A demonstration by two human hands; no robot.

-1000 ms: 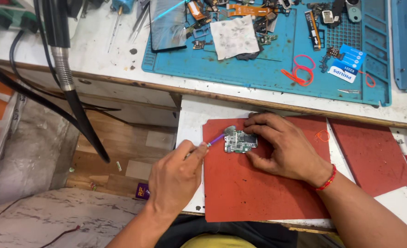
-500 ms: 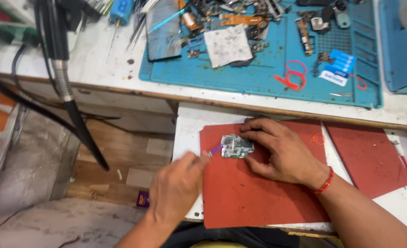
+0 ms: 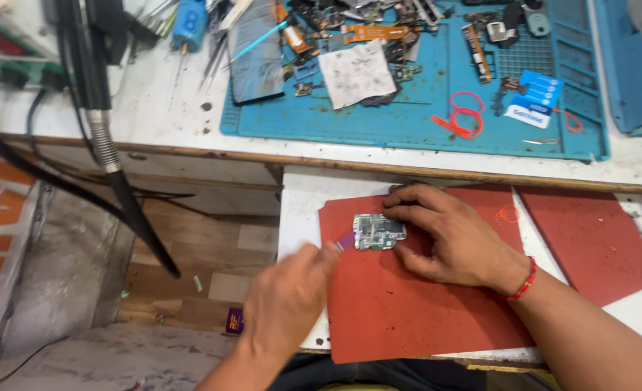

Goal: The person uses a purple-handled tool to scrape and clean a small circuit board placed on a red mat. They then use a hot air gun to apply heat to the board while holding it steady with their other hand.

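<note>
fingers [image 3: 408, 250] on circuit board [image 3: 379, 232]

scuffed white worktop [image 3: 161, 108] with a worn wooden front edge runs across the top, a lower white pull-out shelf [image 3: 299, 210] sticking out beneath it. under that there's pale wood-look floor [image 3: 212, 261], a grey concrete slab [image 3: 67, 246] at left. flat, even light, soft shadows.
</note>
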